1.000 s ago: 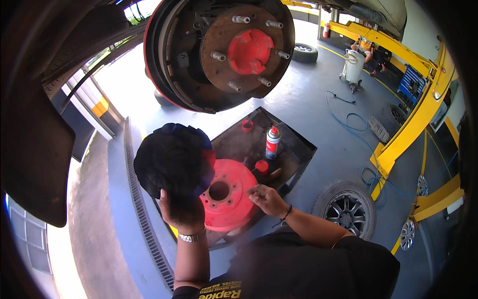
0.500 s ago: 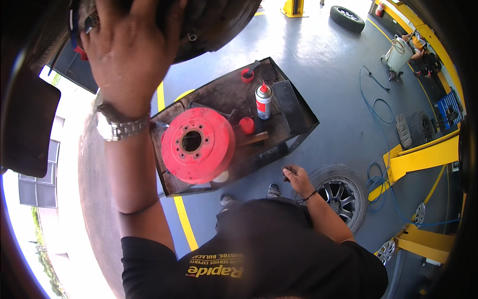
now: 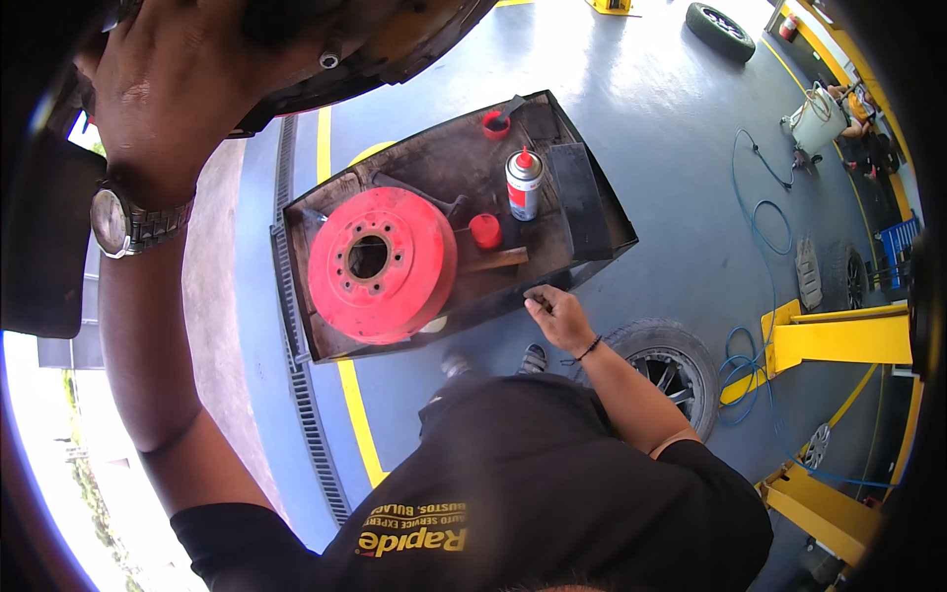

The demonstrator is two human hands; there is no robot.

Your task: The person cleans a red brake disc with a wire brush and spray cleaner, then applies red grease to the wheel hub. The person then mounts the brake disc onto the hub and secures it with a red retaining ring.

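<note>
At the upper left my left hand (image 3: 173,94) reaches up against a dark wheel hub assembly (image 3: 395,44) with a protruding stud. Its fingers look spread, their tips hidden by the hub and the picture's edge. My right hand (image 3: 558,320) hovers by the near edge of a dark metal tray cart (image 3: 464,321), fingers curled together around something small and dark that I cannot make out. On the cart lie a red brake drum (image 3: 419,266), a spray can (image 3: 524,185) with a red nozzle, a red cap (image 3: 485,231) and a red cup (image 3: 496,124) with a tool in it.
A tire on a rim (image 3: 671,370) lies just right of my right forearm. Another tire (image 3: 720,32) rests farther back. Yellow lift arms (image 3: 838,337) and a loose blue hose (image 3: 742,197) are on the right. A floor drain grate (image 3: 296,375) runs left of the cart.
My left hand has shifted left and up along the hub, its fingers now more cut off. My right hand has risen left toward the cart's edge. The whole view has shifted slightly.
</note>
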